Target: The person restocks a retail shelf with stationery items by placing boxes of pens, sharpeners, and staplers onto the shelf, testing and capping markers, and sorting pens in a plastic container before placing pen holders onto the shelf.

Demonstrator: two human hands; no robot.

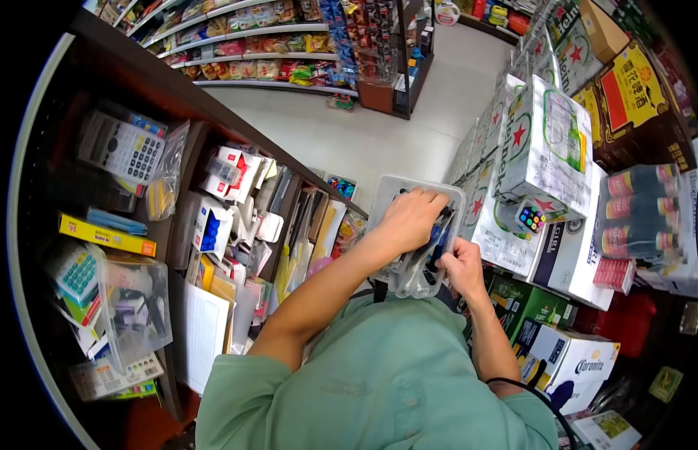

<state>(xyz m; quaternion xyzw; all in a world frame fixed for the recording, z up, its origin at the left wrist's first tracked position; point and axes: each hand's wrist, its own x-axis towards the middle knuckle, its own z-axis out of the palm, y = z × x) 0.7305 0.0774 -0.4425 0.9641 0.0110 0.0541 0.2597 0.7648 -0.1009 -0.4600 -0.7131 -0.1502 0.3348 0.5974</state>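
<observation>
A clear plastic bin (383, 196) is held in front of my body, tilted, with dark pens and loose plastic packaging inside. My right hand (461, 266) is closed on the bin's right wall near the lower corner, thumb towards the inside. My left hand (414, 217) reaches over the bin with its fingers curled down among the contents. Its fingertips are hidden, so what they grip cannot be made out. Dark pens (441, 229) show just beside those fingers.
Left, a shelf unit holds a calculator (124, 146), a yellow box (106, 234), a clear container (135, 315) and stationery. Right, stacked beer cartons (548, 142) carry a pack of coloured markers (531, 219) and bottled drinks (640, 214). Snack shelves (251, 45) stand beyond the tiled floor (349, 139).
</observation>
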